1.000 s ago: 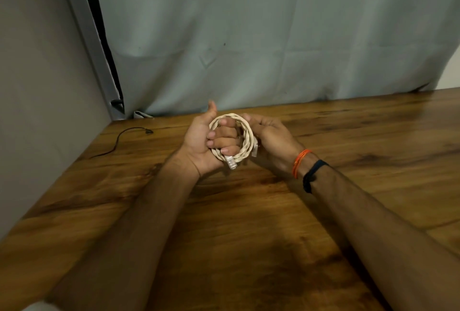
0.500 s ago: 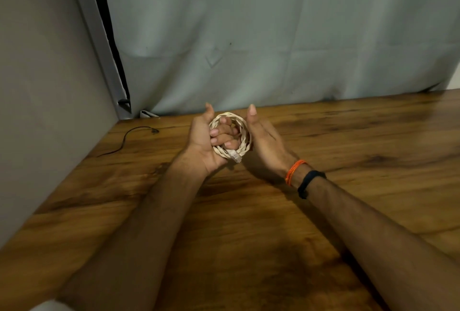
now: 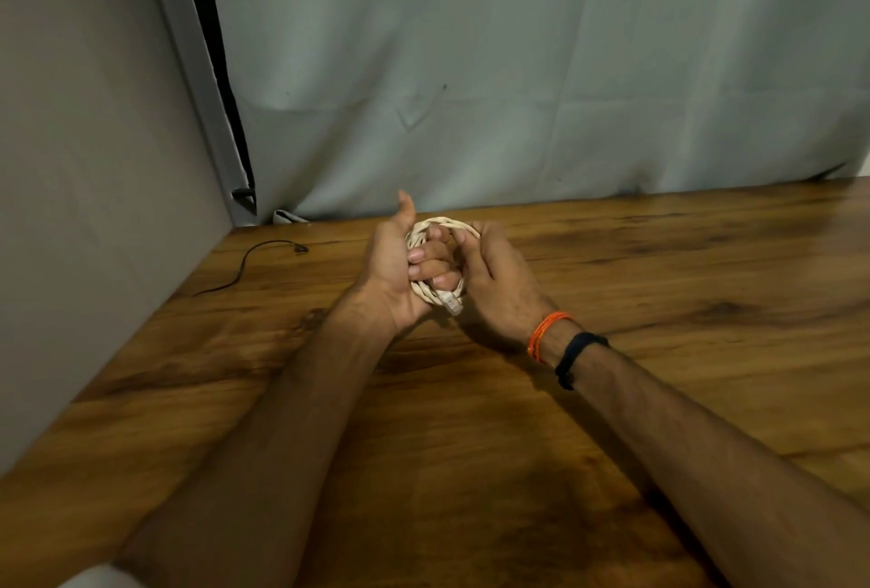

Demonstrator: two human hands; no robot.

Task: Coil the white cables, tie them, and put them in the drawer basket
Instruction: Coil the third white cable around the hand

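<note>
No basket or other container shows in the view. One coil of white cable (image 3: 440, 229) sits in the air just above the wooden tabletop (image 3: 659, 399), held between two hands near the middle of the picture, toward the far edge.

The left hand (image 3: 393, 277) grips the coil from its nine o'clock side. Its fingers (image 3: 430, 265) curl through the middle of the ring, four of them stacked one over another, and the thumb sticks up straight past the coil's top at about eleven o'clock. The right hand (image 3: 494, 286) closes on the coil from three o'clock, its fingers bent over the ring's upper right part and touching the left hand's fingertips. How tightly the right fingers pinch the strands cannot be told, since the back of the hand hides them. One cable plug (image 3: 453, 305) hangs out at the coil's six o'clock, between the two palms.

The right wrist carries two bands: one orange thread band (image 3: 546, 333) and, just behind it, one black band (image 3: 576, 354).

At nine o'clock from the hands, well apart, one thin black wire (image 3: 245, 265) lies loose on the tabletop near the grey wall (image 3: 94, 211). A pale curtain (image 3: 518, 69) hangs behind the far edge.
</note>
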